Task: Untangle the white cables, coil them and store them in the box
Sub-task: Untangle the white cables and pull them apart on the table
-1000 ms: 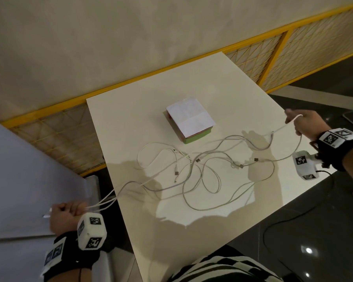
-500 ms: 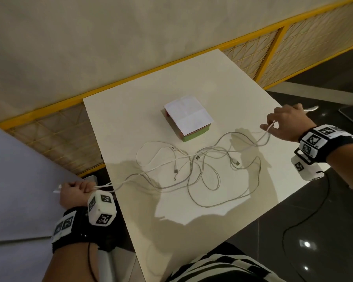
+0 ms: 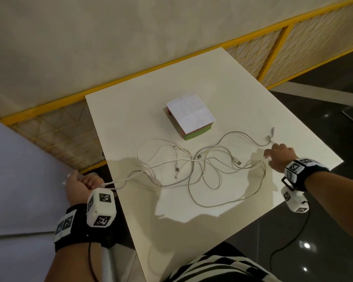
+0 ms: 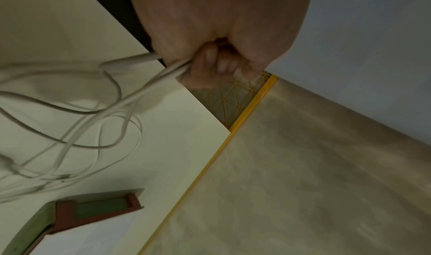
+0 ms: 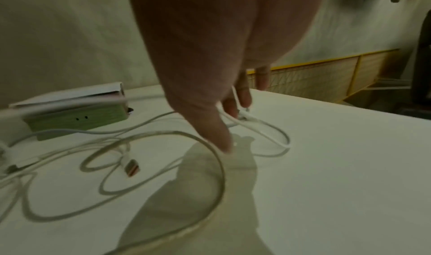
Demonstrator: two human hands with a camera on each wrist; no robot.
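Observation:
Several white cables (image 3: 192, 165) lie tangled across the white table (image 3: 130, 119), in front of a closed green box (image 3: 198, 135) with a white paper lid. My left hand (image 3: 84, 182) is off the table's left edge and grips a bunch of cable strands (image 4: 116, 100) in a fist (image 4: 210, 61). My right hand (image 3: 270, 156) reaches down at the right side of the tangle. Its thumb and fingers (image 5: 233, 109) are extended and touch a cable loop (image 5: 268, 130) on the tabletop. Two cable plugs (image 3: 270, 135) lie loose just beyond it.
A yellow-framed mesh fence (image 3: 273, 47) runs behind the table below a beige wall. A white panel (image 3: 18, 180) stands at the left. Dark glossy floor (image 3: 334, 231) with a black wire lies to the right. The table's near half (image 3: 192, 231) is bare.
My right hand has let go of the cable end, lowered and come back left onto the table. The tangle has slackened. My left hand keeps its grip on the strands.

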